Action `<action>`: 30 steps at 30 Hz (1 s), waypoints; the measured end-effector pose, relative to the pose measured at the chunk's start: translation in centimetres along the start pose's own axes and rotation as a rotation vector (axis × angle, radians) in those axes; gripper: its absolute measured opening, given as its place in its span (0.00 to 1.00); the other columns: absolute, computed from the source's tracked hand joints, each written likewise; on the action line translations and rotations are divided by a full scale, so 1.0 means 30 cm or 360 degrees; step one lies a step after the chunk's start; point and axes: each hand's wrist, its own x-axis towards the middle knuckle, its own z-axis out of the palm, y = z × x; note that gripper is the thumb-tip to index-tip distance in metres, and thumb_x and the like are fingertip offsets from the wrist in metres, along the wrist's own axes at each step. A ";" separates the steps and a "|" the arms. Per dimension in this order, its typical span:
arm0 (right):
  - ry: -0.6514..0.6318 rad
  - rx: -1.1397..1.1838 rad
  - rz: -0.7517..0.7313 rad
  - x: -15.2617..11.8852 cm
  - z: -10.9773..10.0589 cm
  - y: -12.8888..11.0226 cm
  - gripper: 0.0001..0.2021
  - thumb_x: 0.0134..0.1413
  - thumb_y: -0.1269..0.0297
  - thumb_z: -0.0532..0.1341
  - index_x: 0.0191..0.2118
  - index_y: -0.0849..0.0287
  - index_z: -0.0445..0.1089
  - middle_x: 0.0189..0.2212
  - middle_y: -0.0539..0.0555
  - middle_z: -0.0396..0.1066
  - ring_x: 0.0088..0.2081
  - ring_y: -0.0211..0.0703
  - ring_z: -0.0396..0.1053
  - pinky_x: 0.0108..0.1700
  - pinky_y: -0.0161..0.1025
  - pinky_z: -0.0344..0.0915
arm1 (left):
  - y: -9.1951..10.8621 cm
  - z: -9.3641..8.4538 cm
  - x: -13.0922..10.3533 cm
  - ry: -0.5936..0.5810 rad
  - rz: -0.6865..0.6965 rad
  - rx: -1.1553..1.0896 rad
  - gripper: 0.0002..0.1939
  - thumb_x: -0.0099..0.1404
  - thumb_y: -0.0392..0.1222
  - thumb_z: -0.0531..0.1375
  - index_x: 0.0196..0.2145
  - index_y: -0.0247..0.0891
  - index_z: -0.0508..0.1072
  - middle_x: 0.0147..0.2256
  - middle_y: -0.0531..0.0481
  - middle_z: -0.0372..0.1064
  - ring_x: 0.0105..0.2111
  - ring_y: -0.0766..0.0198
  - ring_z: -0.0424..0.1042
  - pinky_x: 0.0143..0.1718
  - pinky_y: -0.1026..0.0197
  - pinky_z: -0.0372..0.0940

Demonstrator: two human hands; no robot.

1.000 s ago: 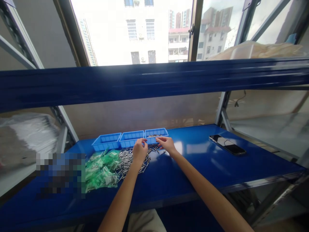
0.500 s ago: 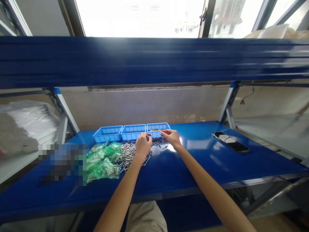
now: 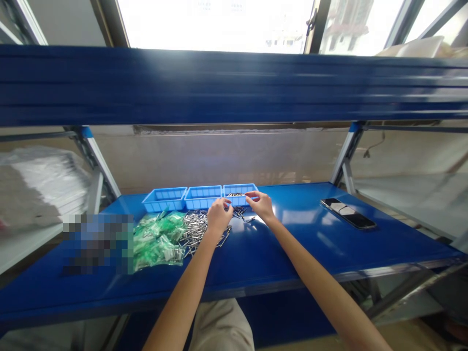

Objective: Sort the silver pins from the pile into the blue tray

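Note:
My left hand [image 3: 218,216] is curled over the right part of a loose pile of thin metal pins [image 3: 194,229], which look like blind rivets. Its thumb and forefinger are bent toward each other; what they hold, if anything, is too small to make out. To its right, my right hand [image 3: 261,206] hovers at the front edge of the right blue tray [image 3: 240,200], thumb and forefinger a little apart, nothing visible between them. Several pins lie inside that tray. More pins [image 3: 239,211] are scattered on the table between my hands.
Two more blue trays, the middle one [image 3: 203,204] and the left one [image 3: 164,206], stand in the same row. Green-tinted plastic bags [image 3: 159,241] lie left of the pile. A phone [image 3: 347,213] rests at the right. A blue shelf beam [image 3: 234,87] crosses above the table.
My right thumb and forefinger have parted slightly near the right tray. My left hand has stayed almost in place over the pile. The view has shifted a little.

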 end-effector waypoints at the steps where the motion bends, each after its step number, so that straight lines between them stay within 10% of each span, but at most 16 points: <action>1: 0.0052 -0.0182 -0.0050 -0.005 -0.004 -0.003 0.11 0.45 0.60 0.58 0.35 0.59 0.72 0.35 0.54 0.72 0.33 0.42 0.69 0.35 0.38 0.67 | 0.002 -0.002 0.000 -0.0018 0.0037 0.0010 0.07 0.57 0.39 0.54 0.34 0.39 0.70 0.32 0.49 0.69 0.33 0.63 0.67 0.36 0.62 0.61; 10: -0.0086 -0.0796 0.0025 -0.032 -0.005 -0.029 0.17 0.42 0.49 0.59 0.33 0.57 0.72 0.35 0.55 0.71 0.38 0.48 0.69 0.38 0.38 0.62 | -0.014 0.024 -0.027 -0.0485 0.0631 0.0101 0.16 0.56 0.44 0.58 0.43 0.43 0.69 0.44 0.48 0.66 0.47 0.55 0.61 0.48 0.51 0.56; 18: -0.0342 -0.1030 0.0238 -0.046 -0.016 -0.033 0.33 0.44 0.36 0.51 0.45 0.60 0.68 0.42 0.64 0.66 0.42 0.56 0.67 0.40 0.44 0.61 | -0.040 0.042 -0.024 -0.0577 0.0512 0.0090 0.12 0.56 0.45 0.58 0.39 0.45 0.72 0.47 0.48 0.64 0.51 0.54 0.57 0.52 0.49 0.52; 30: -0.0627 -0.0639 0.0171 -0.049 -0.020 -0.027 0.27 0.48 0.42 0.51 0.47 0.56 0.66 0.41 0.61 0.67 0.17 0.33 0.64 0.18 0.32 0.58 | -0.037 0.047 -0.024 -0.0397 0.0371 0.0072 0.07 0.56 0.40 0.59 0.33 0.38 0.72 0.48 0.41 0.60 0.54 0.52 0.55 0.53 0.46 0.52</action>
